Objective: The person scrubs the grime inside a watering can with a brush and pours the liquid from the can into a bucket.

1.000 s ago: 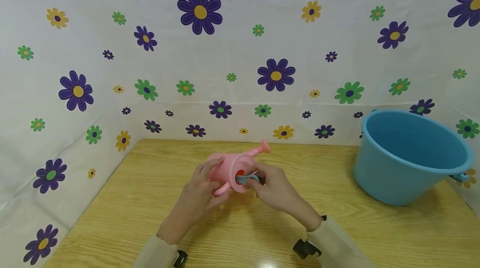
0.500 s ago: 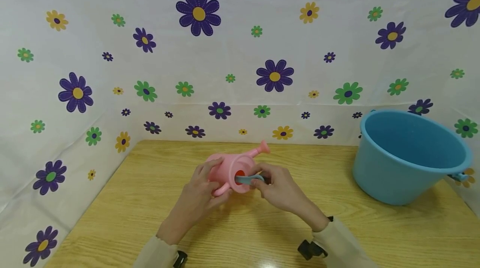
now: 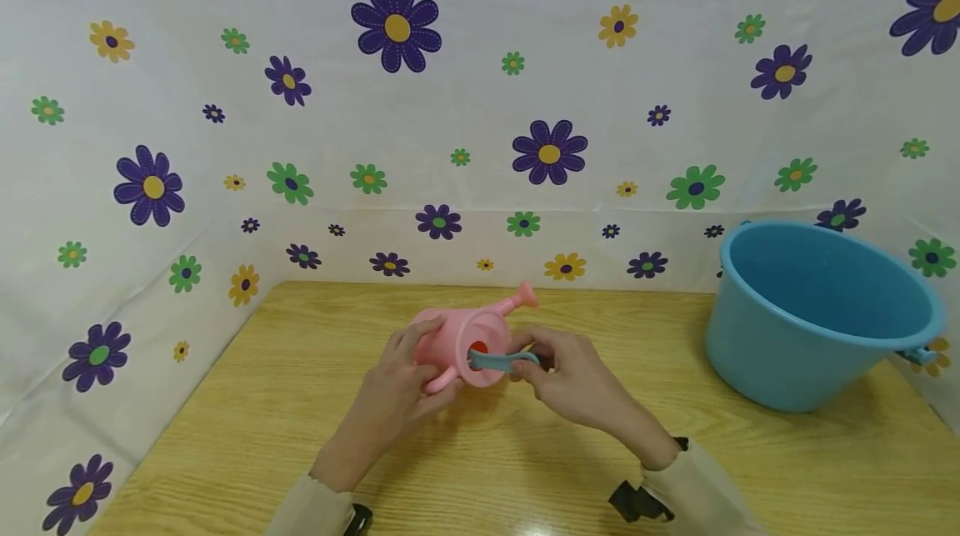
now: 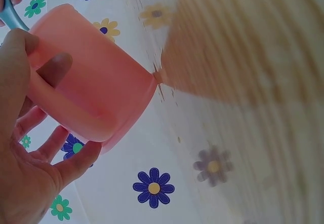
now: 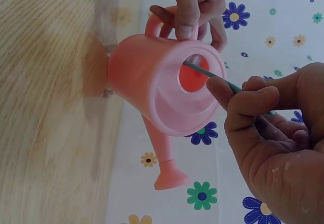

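A pink watering can (image 3: 442, 343) is tipped on the wooden table, its round opening turned toward my right hand and its spout (image 5: 164, 153) pointing away. My left hand (image 3: 393, 390) grips it, thumb and fingers around the handle (image 4: 66, 107) and against the body. With thumb and fingers my right hand (image 3: 573, 378) pinches a slim blue-grey tool (image 3: 491, 361) by its looped end. The tool's other end reaches into the can's opening, so its kind is hidden. Something red-orange (image 5: 193, 77) shows within the opening.
A large blue bucket (image 3: 780, 353) stands at the right of the wooden table (image 3: 315, 319), its mouth facing up. A white flowered cloth (image 3: 450, 102) hangs along the back and left side.
My right hand has shifted to the right with the tool, and more of the tool shows outside the opening. The left hand and watering can have stayed in place.
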Demonstrator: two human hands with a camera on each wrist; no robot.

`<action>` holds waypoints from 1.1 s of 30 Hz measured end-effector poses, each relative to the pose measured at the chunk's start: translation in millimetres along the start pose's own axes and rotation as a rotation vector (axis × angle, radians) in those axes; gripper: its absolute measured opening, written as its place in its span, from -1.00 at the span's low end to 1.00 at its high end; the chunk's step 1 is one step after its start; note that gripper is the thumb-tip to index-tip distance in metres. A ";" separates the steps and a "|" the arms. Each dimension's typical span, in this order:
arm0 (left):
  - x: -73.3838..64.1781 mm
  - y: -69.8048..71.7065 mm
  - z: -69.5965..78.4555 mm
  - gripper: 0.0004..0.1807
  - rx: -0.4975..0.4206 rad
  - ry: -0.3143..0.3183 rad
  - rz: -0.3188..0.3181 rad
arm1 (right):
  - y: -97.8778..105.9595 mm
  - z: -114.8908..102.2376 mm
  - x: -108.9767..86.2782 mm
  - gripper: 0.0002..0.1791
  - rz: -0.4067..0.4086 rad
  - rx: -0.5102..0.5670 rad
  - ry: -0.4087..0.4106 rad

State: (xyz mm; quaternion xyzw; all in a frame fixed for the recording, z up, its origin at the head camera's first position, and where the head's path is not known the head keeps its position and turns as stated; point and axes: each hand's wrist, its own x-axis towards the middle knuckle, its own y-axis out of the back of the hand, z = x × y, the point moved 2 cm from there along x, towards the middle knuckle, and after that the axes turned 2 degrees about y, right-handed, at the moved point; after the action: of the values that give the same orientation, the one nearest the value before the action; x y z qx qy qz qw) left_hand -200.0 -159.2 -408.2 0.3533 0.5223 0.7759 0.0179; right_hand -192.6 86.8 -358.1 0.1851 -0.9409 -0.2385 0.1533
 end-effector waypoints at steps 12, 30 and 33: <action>2.3 -0.4 -0.3 -0.66 0.000 -0.004 -0.008 | 0.1 1.4 1.3 -0.86 0.004 0.010 0.001; -0.1 -1.0 -0.8 -0.65 0.023 -0.025 0.009 | -15.2 6.2 7.7 -0.87 0.011 0.008 0.018; 0.2 -1.0 -1.0 -0.66 0.023 -0.025 0.009 | -17.5 6.4 9.9 -0.87 0.010 0.004 0.021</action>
State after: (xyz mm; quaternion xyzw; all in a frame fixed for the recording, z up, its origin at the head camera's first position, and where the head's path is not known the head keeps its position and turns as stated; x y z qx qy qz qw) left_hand -201.0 -159.5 -409.1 0.3654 0.5294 0.7655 0.0168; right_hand -199.0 70.8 -370.4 0.1829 -0.9407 -0.2340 0.1639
